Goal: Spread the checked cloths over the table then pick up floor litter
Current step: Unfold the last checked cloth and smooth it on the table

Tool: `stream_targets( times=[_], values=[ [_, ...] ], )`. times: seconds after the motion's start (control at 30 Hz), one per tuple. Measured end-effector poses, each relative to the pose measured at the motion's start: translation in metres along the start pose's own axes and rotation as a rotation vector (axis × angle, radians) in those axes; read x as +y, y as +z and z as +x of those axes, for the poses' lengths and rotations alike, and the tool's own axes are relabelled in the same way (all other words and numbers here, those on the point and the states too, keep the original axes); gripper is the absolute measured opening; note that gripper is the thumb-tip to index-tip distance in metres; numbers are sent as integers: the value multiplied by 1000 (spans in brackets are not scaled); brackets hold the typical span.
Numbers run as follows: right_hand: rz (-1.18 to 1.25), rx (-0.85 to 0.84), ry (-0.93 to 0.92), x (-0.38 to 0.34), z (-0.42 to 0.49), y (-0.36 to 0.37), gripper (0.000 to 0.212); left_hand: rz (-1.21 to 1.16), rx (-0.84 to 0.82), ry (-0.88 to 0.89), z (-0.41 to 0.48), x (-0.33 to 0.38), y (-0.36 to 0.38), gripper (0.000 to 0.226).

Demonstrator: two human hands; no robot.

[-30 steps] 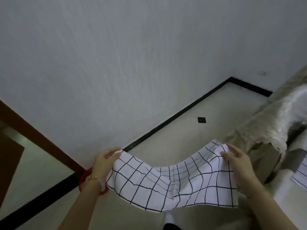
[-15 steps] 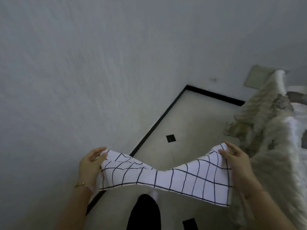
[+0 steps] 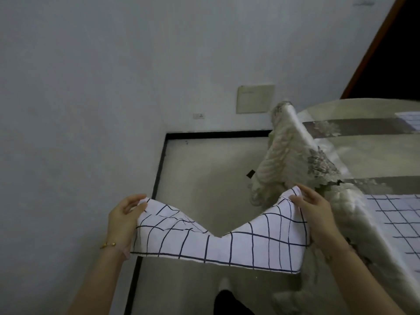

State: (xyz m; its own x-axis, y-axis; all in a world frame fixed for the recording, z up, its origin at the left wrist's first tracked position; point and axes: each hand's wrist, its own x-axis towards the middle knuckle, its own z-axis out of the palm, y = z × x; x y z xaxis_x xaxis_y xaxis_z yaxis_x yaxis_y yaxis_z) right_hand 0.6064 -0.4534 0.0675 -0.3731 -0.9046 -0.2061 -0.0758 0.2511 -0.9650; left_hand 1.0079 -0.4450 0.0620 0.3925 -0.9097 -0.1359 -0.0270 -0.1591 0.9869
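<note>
I hold a white cloth with a dark checked grid (image 3: 227, 248) in the air over the floor, sagging in the middle. My left hand (image 3: 123, 220) pinches its upper left corner and my right hand (image 3: 316, 212) pinches its upper right corner. To the right stands the table (image 3: 368, 160), draped in a shiny pale cover with a lace edge. A second checked cloth (image 3: 395, 221) lies flat on the table's near right part. A third checked cloth (image 3: 410, 119) shows at the far right edge.
A white wall fills the left and top, with a socket (image 3: 198, 115) and a pale panel (image 3: 255, 98) low on it. The beige floor (image 3: 204, 169) has a black border strip. A small black mark (image 3: 250, 173) lies on the floor by the table's hanging cover. A dark doorway is at top right.
My view has swung right, so the table top and the cloth lying on it have come into view. Both hands keep their hold on the cloth's corners, which sags deeper in the middle.
</note>
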Motion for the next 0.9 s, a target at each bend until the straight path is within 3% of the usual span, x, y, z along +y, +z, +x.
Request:
stream_targets(
  times=[0.2, 0.37, 0.57, 0.73, 0.9],
  values=[
    [18, 43, -3, -16, 108, 21, 43, -5, -82, 12, 125, 18, 92, 16],
    [52, 117, -144, -91, 225, 24, 33, -13, -139, 87, 239, 84, 186, 14],
    [148, 296, -253, -183, 332, -6, 36, -84, -253, 213, 361, 178, 316, 13],
    [172, 540, -286, -213, 402, -58, 38, -156, -474, 301, 432, 232, 460, 15],
    [176, 810, -220, -193, 436, -118, 35, -187, -794, 285, 460, 243, 619, 14]
  ],
)
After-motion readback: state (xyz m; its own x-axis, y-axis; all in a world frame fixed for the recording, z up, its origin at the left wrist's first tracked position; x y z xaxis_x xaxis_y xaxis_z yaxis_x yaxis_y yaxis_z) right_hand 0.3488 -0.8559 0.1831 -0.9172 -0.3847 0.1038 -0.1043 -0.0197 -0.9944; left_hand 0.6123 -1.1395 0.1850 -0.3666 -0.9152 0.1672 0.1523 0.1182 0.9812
